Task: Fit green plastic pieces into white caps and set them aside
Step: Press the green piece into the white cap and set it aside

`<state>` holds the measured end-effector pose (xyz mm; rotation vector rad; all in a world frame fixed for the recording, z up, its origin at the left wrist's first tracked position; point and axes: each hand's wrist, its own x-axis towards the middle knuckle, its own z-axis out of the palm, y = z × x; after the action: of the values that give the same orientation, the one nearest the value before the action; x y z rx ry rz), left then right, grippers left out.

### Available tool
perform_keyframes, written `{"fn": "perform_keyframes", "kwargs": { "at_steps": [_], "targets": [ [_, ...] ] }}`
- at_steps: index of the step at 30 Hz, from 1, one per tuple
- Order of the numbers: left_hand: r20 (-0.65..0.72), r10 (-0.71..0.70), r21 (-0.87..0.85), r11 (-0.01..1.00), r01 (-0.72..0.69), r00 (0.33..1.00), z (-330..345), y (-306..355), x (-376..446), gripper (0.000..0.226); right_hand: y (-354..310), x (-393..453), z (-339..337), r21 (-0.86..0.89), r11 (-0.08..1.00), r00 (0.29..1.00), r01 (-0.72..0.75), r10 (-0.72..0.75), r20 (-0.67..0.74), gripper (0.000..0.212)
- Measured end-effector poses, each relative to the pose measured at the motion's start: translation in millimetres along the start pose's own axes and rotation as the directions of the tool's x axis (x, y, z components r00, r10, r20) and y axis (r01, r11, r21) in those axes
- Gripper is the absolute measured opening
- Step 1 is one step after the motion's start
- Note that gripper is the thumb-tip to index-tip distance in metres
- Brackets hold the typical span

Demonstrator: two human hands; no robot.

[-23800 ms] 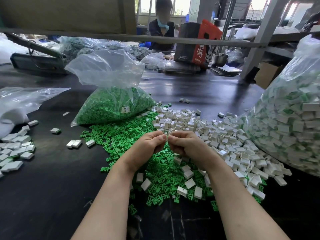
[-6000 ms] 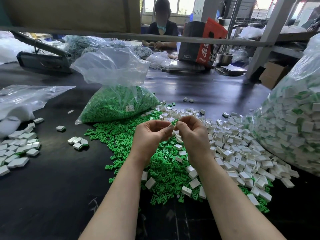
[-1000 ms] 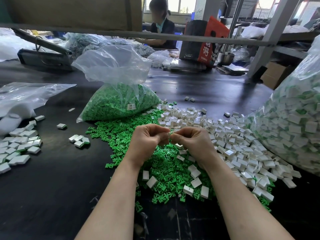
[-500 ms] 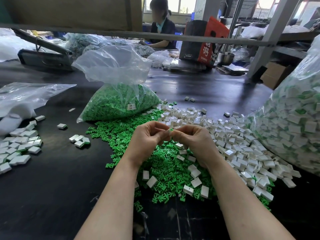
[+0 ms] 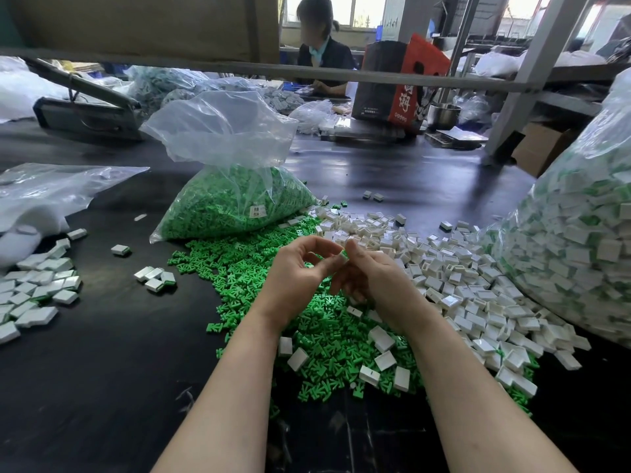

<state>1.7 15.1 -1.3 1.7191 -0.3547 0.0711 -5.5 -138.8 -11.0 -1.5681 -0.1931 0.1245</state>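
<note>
From my remote seat I see both hands raised near the middle of the frame, above the loose green plastic pieces (image 5: 321,322) strewn over the black table (image 5: 102,370); my left hand (image 5: 297,278) has thumb and forefinger curled toward each other, pinching a small white-and-green part (image 5: 344,255) at their tips; my right hand (image 5: 379,285) meets it from the right, its forefinger tip touching that same part, its other fingers hanging loosely downward and fairly spread; whether the right thumb also grips the part I cannot tell.

To the right of the hands lies the heap of white caps (image 5: 454,285), running from centre to lower right and mixing with the green pieces at its near edge; a few caps sit on top of the green spread at lower centre.

Above centre left stands an open clear bag of green pieces (image 5: 235,203); at the right edge bulges a large clear bag of finished caps (image 5: 580,254); at the left edge a group of finished caps (image 5: 34,295) lies flat on the table, with a small cluster of four (image 5: 155,278) between it and the green spread, and a single one (image 5: 120,249) just above; a crumpled clear bag (image 5: 51,189) lies at upper left.

At the top centre another person (image 5: 321,59) sits behind a grey crossbar (image 5: 375,78), beside a red and black carton (image 5: 396,83).
</note>
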Motion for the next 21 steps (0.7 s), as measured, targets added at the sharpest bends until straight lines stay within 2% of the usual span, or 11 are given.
{"fn": "perform_keyframes", "kwargs": {
  "at_steps": [5,12,18,21],
  "targets": [
    [-0.016,-0.038,-0.073,0.997,0.037,0.999,6,2,1,0.002,0,-1,-2,0.041,0.999,1.0,0.008,-0.009,0.021,0.047],
    [-0.053,-0.065,-0.142,0.988,0.057,0.996,13,2,0,0.008,-2,-2,-2,0.003,1.0,0.998,0.028,-0.028,0.055,0.042],
    [-0.084,-0.054,-0.208,0.977,0.036,0.995,21,5,0,0.005,-2,-2,-5,0.004,1.0,0.998,0.005,-0.005,0.058,0.053],
    [-0.102,-0.044,-0.214,0.977,0.021,0.994,22,6,0,0.006,-1,-2,-6,0.024,1.0,0.998,0.004,-0.006,0.068,0.049]
  ]
}}
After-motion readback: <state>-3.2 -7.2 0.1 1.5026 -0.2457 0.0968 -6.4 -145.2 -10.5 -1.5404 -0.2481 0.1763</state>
